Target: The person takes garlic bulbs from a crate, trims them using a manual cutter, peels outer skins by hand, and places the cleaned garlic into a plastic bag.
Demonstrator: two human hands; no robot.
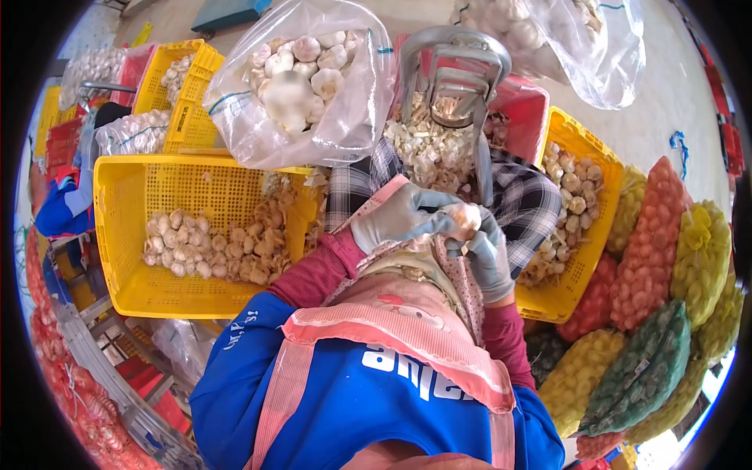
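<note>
Both of my hands wear grey gloves and meet above my lap. A garlic bulb (465, 222) sits between them, its skin pale with a brownish tint. My left hand (403, 218) reaches in from the left, fingers closed on the bulb's left side. On the other side my right hand (487, 254) has its fingers bent round the bulb's right and lower edge. Just beyond the hands, loose peelings (435, 149) lie heaped under a grey metal device (454, 74) with a curved frame.
Yellow crates of garlic stand at left (196, 301) and right (560, 305). Clear bags of garlic lie ahead (356, 117) and at top right (619, 70). Filled net bags (646, 251) crowd the right. A blue sleeve (59, 207) of another person shows at far left.
</note>
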